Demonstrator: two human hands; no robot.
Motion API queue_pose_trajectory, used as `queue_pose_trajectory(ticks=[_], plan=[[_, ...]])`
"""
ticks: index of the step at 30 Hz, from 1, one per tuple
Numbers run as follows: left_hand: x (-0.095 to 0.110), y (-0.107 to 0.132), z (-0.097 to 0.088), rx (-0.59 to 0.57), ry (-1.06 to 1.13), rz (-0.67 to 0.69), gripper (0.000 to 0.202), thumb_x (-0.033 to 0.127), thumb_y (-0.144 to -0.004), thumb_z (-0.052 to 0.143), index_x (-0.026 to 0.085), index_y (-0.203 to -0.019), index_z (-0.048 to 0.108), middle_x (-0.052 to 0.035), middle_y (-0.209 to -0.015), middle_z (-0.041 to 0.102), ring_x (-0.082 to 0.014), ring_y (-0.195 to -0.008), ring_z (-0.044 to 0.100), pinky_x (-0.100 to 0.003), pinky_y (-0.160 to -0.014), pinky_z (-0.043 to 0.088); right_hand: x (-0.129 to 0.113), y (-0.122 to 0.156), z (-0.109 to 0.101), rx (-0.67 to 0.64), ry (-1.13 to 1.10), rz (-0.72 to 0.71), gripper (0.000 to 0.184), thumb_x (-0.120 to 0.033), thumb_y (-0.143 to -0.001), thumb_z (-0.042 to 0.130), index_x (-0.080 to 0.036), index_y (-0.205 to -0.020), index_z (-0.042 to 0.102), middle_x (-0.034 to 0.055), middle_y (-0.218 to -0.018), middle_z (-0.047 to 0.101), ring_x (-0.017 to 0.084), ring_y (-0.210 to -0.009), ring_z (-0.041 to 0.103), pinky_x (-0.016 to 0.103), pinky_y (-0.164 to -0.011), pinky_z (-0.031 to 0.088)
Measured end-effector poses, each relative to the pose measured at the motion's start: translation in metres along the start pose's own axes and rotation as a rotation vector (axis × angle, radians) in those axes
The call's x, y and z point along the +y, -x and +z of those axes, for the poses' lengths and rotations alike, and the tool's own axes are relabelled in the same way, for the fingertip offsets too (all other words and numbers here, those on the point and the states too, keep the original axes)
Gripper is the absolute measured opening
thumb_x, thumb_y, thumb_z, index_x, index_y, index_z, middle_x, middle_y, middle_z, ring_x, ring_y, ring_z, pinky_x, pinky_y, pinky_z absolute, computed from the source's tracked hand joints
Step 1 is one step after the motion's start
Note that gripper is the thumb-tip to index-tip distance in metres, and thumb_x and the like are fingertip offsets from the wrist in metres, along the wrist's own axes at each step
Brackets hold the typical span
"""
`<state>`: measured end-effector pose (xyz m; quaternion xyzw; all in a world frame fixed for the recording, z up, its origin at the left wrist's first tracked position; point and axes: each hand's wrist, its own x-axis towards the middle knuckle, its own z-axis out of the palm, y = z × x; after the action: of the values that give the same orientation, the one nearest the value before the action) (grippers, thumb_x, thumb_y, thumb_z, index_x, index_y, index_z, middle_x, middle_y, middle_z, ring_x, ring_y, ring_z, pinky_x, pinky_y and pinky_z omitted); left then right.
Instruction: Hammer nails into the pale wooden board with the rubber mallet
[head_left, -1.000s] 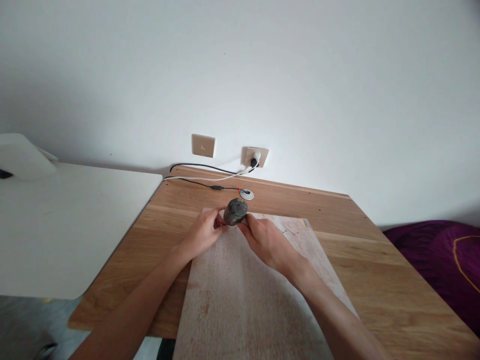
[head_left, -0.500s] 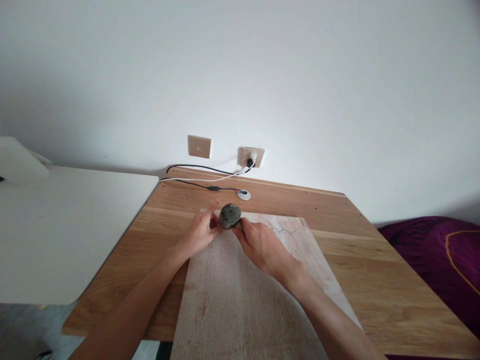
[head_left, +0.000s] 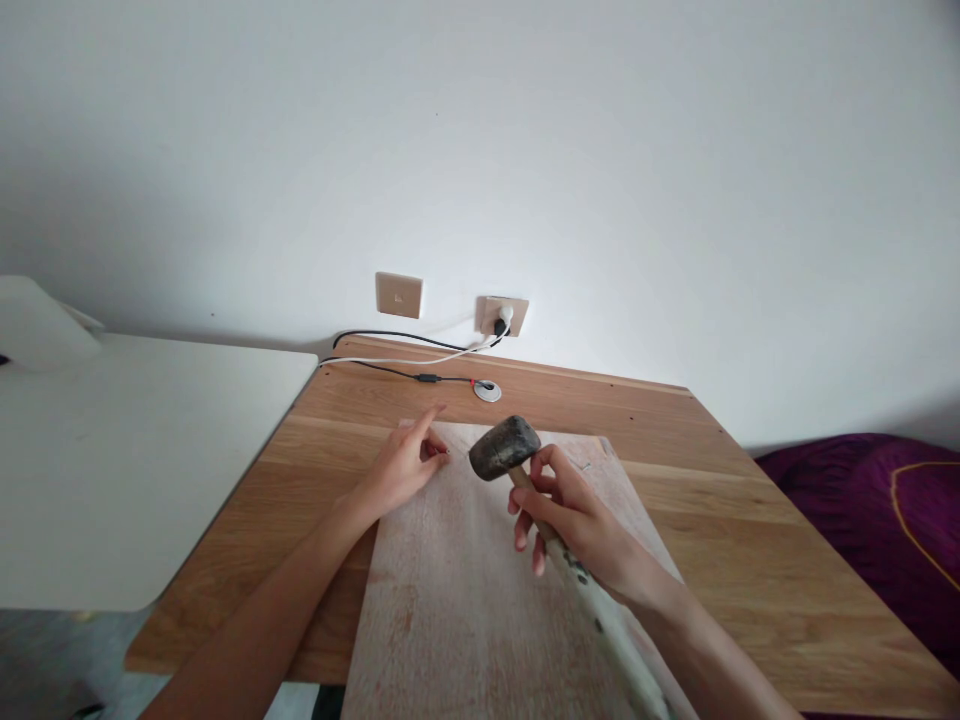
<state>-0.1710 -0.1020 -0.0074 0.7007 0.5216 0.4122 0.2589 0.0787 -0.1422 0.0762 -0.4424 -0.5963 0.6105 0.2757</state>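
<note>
My right hand [head_left: 581, 520] is closed round the handle of a mallet [head_left: 504, 447], just below its dark, rounded head. The pale, speckled handle runs back along my forearm. The head hangs a little above a pale wooden board [head_left: 450, 610] that lies on an oak desk [head_left: 750, 520]. My left hand [head_left: 405, 465] rests on the board's far left corner, left of the mallet head. Its index finger points forward, while the thumb and other fingers are pinched together on something too small to make out.
A white table [head_left: 135, 450] adjoins the desk on the left. Black and white cables [head_left: 405, 355] run along the desk's back edge to a wall socket [head_left: 501, 314], beside a switch plate [head_left: 398, 294] and a round grommet [head_left: 486, 390]. Purple bedding [head_left: 885, 520] lies at right.
The mallet head was down between my two hands at the board's far edge. My right hand has lifted it up and back to the right, away from the left hand, which stayed put.
</note>
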Motion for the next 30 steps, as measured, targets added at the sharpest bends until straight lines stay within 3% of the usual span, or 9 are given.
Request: queue_pose_trajectory(ticks=[2, 5, 8, 11, 13, 15, 24, 28, 30], plan=[[0.001, 0.000, -0.001, -0.010, -0.001, -0.014, 0.073, 0.013, -0.082, 0.073, 0.024, -0.149, 0.047, 0.0020, -0.083, 0.074, -0.0165, -0.076, 0.067, -0.032, -0.081, 0.051, 0.002, 0.017, -0.007, -0.017, -0.164, 0.073, 0.044, -0.055, -0.085, 0.070, -0.028, -0.094, 0.035, -0.0047, -0.085, 0.065, 0.021, -0.065, 0.073, 0.027, -0.042, 0.054], [0.003, -0.001, -0.002, -0.014, 0.004, -0.007, 0.071, 0.013, -0.083, 0.069, 0.023, -0.149, 0.046, 0.0023, -0.084, 0.074, -0.0158, -0.077, 0.067, -0.032, -0.083, 0.051, 0.011, 0.042, -0.014, 0.121, -0.271, 0.131, 0.046, -0.059, -0.082, 0.071, -0.026, -0.105, 0.048, -0.0040, -0.077, 0.065, 0.019, -0.059, 0.072, 0.028, -0.048, 0.055], [0.003, -0.001, -0.002, -0.015, -0.007, 0.015, 0.067, 0.013, -0.084, 0.068, 0.022, -0.147, 0.047, 0.0022, -0.084, 0.073, -0.0157, -0.078, 0.066, -0.032, -0.084, 0.051, 0.025, 0.061, -0.017, 0.325, -0.218, 0.076, 0.045, -0.062, -0.086, 0.065, -0.022, -0.106, 0.060, -0.0002, -0.074, 0.066, 0.018, -0.064, 0.069, 0.028, -0.055, 0.054], [0.001, 0.000, -0.001, -0.005, -0.032, 0.022, 0.062, 0.016, -0.085, 0.068, 0.021, -0.144, 0.050, 0.0016, -0.084, 0.073, -0.0164, -0.079, 0.066, -0.033, -0.085, 0.051, 0.038, 0.071, -0.019, 0.446, -0.077, 0.102, 0.049, -0.068, -0.086, 0.063, -0.021, -0.100, 0.064, -0.0026, -0.068, 0.059, 0.012, -0.049, 0.053, 0.022, -0.043, 0.039], [0.000, 0.000, -0.001, -0.003, -0.045, 0.021, 0.059, 0.017, -0.086, 0.068, 0.021, -0.142, 0.051, 0.0009, -0.084, 0.073, -0.0169, -0.080, 0.067, -0.034, -0.085, 0.051, 0.044, 0.072, -0.020, 0.466, -0.002, 0.152, 0.051, -0.071, -0.086, 0.061, -0.022, -0.099, 0.063, -0.0062, -0.060, 0.051, 0.009, -0.042, 0.042, 0.020, -0.039, 0.029], [0.000, 0.000, -0.001, -0.007, -0.056, 0.022, 0.055, 0.017, -0.087, 0.068, 0.021, -0.140, 0.053, 0.0001, -0.086, 0.074, -0.0173, -0.082, 0.067, -0.034, -0.087, 0.051, 0.050, 0.071, -0.021, 0.442, 0.076, 0.158, 0.052, -0.073, -0.087, 0.057, -0.022, -0.098, 0.062, -0.0082, -0.053, 0.044, 0.009, -0.041, 0.039, 0.020, -0.039, 0.025], [0.004, 0.002, -0.003, -0.017, -0.076, 0.031, 0.043, 0.018, -0.087, 0.065, 0.021, -0.130, 0.060, -0.0014, -0.089, 0.073, -0.0175, -0.084, 0.067, -0.035, -0.087, 0.051, 0.060, 0.065, -0.011, 0.281, 0.374, 0.082, 0.049, -0.066, -0.092, 0.052, -0.020, -0.104, 0.064, -0.0037, -0.057, 0.054, 0.014, -0.046, 0.049, 0.026, -0.043, 0.035], [0.004, 0.003, -0.004, -0.026, -0.084, 0.050, 0.044, 0.020, -0.087, 0.066, 0.022, -0.131, 0.060, -0.0019, -0.091, 0.073, -0.0178, -0.086, 0.067, -0.035, -0.089, 0.052, 0.045, 0.078, -0.025, 0.363, 0.507, -0.016, 0.044, -0.064, -0.093, 0.054, -0.024, -0.101, 0.072, -0.0022, -0.054, 0.054, 0.016, -0.049, 0.051, 0.028, -0.048, 0.040], [0.004, 0.003, -0.005, -0.022, -0.103, 0.059, 0.043, 0.024, -0.089, 0.065, 0.022, -0.132, 0.059, -0.0033, -0.096, 0.073, -0.0191, -0.090, 0.068, -0.037, -0.092, 0.052, 0.032, 0.098, -0.042, 0.518, 0.517, -0.084, 0.039, -0.064, -0.092, 0.059, -0.028, -0.093, 0.074, 0.0013, -0.061, 0.060, 0.017, -0.053, 0.054, 0.029, -0.051, 0.044]])
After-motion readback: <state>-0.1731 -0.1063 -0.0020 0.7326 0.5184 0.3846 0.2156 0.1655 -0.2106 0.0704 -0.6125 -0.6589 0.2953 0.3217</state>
